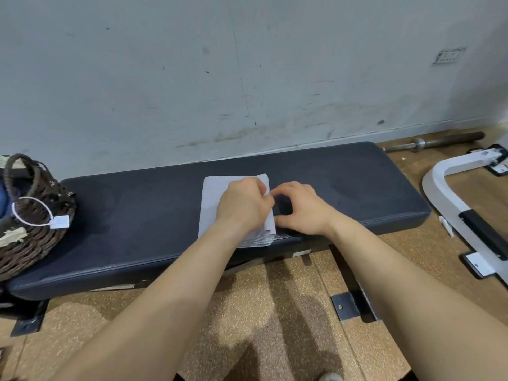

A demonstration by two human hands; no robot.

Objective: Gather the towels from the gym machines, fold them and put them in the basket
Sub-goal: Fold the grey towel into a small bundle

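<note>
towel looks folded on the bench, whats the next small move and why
Probably lift the folded towel with both hands and carry it left to the wicker basket. It already lies as a compact rectangle on the bench, the left hand rests on its right side, the right hand touches its right edge, and the basket sits at the bench's left end.

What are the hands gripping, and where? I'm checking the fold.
The left hand rests on the folded white towel, fingers curled at its right edge; the right hand meets that edge. A firm grip cannot be told.
</note>
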